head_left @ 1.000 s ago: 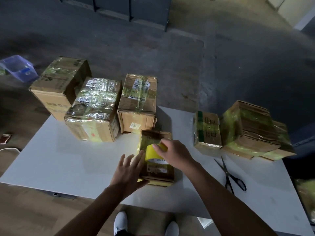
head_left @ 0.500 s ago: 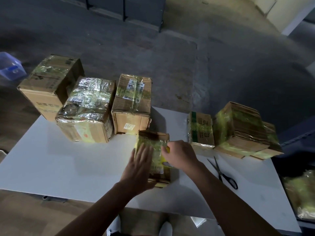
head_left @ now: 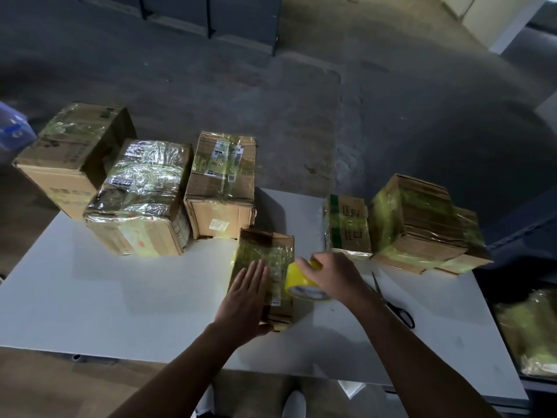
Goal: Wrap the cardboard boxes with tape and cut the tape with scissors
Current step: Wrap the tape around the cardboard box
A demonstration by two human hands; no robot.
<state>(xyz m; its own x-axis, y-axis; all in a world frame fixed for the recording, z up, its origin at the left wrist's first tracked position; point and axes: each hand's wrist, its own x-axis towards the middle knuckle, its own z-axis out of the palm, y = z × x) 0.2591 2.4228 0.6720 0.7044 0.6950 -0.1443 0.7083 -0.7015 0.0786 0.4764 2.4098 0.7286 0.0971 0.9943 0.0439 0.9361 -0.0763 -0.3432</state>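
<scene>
Since a half second ago your right hand [head_left: 330, 276] has brought the yellow tape roll [head_left: 297, 282], which it grips, down to the right side of the small box [head_left: 268, 251] at frame centre. Your left hand [head_left: 245, 297] presses flat on the box top, fingers straight. The scissors [head_left: 391, 303] lie just right of your right wrist. The white table [head_left: 120, 297] has bare room at the lower left.

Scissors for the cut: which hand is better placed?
Right, probably. The scissors lie on the table close by the right hand, which must first release the tape roll; the left hand presses flat on the small box, farther away.
</scene>
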